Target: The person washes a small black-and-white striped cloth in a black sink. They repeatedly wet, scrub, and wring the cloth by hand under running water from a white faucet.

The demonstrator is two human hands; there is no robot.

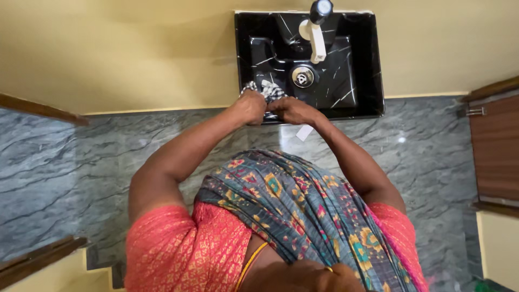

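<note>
I look straight down over a black marbled wash basin (362, 65) fixed to a yellow wall. My left hand (251, 106) and my right hand (292, 111) meet at the basin's near edge. Both grip a small checked black-and-white cloth (268, 90), bunched between the fingers over the bowl. A white tap (317, 33) with a dark round top juts out above the silver drain (303, 76). My arms reach forward over a grey patterned drape and an orange-pink blouse.
Grey veined stone floor (432, 146) lies under the basin. A brown wooden door (496, 148) with a metal latch stands at the right. Wooden frame pieces (38, 108) cross the left side, and a step edge (100, 262) shows at lower left.
</note>
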